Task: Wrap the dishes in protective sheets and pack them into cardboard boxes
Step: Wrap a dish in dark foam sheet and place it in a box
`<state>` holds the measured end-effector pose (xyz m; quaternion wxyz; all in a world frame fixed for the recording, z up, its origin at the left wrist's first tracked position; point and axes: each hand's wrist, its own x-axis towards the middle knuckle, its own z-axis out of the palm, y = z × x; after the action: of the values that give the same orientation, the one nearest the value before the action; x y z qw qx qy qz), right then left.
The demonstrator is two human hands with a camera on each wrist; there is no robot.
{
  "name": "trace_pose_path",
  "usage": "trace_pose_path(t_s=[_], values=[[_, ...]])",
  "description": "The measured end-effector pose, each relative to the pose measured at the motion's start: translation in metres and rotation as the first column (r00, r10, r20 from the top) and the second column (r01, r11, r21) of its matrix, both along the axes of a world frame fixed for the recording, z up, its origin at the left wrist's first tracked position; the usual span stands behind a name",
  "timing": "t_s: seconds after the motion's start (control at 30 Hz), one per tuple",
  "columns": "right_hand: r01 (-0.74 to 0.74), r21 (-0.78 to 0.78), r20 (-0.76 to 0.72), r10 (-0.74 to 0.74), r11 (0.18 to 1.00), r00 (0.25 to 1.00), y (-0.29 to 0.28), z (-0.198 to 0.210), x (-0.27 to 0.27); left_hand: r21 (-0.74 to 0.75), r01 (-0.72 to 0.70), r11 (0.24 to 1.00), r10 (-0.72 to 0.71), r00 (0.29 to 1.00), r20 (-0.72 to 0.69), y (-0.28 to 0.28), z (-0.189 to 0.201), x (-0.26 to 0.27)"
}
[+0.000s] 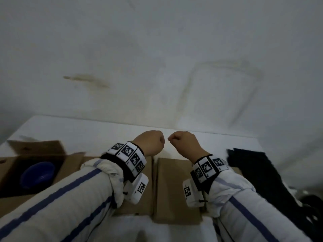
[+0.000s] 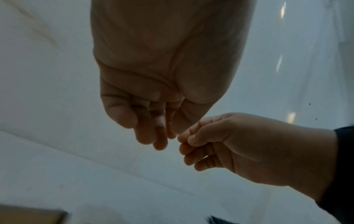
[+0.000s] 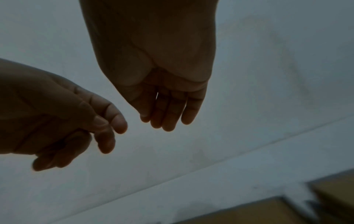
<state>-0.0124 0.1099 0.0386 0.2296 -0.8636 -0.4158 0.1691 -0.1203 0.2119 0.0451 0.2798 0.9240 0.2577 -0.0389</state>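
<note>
Holding my left hand (image 1: pixel 151 142) and right hand (image 1: pixel 183 142) up side by side above the white table (image 1: pixel 104 130), I am keeping them nearly touching at the knuckles. Both are gripping nothing; the fingers (image 2: pixel 159 121) of each are hanging loosely curled, as the wrist views show. A blue bowl (image 1: pixel 37 174) is sitting unwrapped inside the open cardboard box (image 1: pixel 15 165) near the table's left edge. Below my wrists a second cardboard box (image 1: pixel 173 189) is lying with its flaps closed. Something dark (image 1: pixel 258 172) is lying toward the right edge; I cannot tell what it is.
</note>
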Motion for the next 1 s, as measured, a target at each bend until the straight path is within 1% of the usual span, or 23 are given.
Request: trace_pose_path(t_s=[0.13, 0.23, 0.33, 0.4, 0.47, 0.53, 0.63, 0.73, 0.87, 1.0], values=[[0.193, -0.051, 0.002, -0.193, 0.98, 0.981, -0.068, -0.016, 0.073, -0.105, 0.058, 0.993, -0.058, 0.998, 0.003, -0.048, -0.022, 0.071], [0.36, -0.092, 0.016, -0.36, 0.929, 0.933, -0.122, -0.03, 0.125, -0.173, 0.072, 0.982, -0.073, 0.997, 0.0, -0.081, -0.038, 0.115], [0.502, -0.22, 0.078, -0.498, 0.836, 0.864, -0.173, -0.053, 0.17, -0.201, 0.09, 0.975, -0.088, 0.996, 0.019, -0.11, -0.052, 0.15], [0.551, -0.34, 0.084, -0.559, 0.762, 0.825, -0.196, -0.07, 0.19, -0.21, 0.095, 0.973, -0.089, 0.995, 0.038, -0.125, -0.061, 0.169], [0.534, -0.456, 0.072, -0.569, 0.712, 0.819, -0.211, -0.089, 0.201, -0.215, 0.104, 0.971, -0.093, 0.994, 0.062, -0.137, -0.069, 0.183], [0.466, -0.524, 0.066, -0.511, 0.713, 0.857, -0.22, -0.108, 0.208, -0.219, 0.115, 0.969, -0.1, 0.992, 0.078, -0.145, -0.075, 0.195], [0.444, -0.51, 0.109, -0.457, 0.736, 0.883, -0.224, -0.123, 0.214, -0.216, 0.128, 0.968, -0.111, 0.99, 0.091, -0.153, -0.083, 0.206], [0.412, -0.518, 0.09, -0.431, 0.75, 0.898, -0.223, -0.124, 0.222, -0.204, 0.147, 0.968, -0.132, 0.987, 0.089, -0.156, -0.09, 0.211], [0.398, -0.528, 0.028, -0.453, 0.75, 0.891, -0.223, -0.112, 0.238, -0.212, 0.146, 0.966, -0.133, 0.988, 0.072, -0.157, -0.091, 0.212], [0.372, -0.463, -0.019, -0.429, 0.805, 0.903, -0.213, -0.073, 0.238, -0.264, 0.129, 0.956, -0.109, 0.99, 0.088, -0.159, -0.082, 0.209]])
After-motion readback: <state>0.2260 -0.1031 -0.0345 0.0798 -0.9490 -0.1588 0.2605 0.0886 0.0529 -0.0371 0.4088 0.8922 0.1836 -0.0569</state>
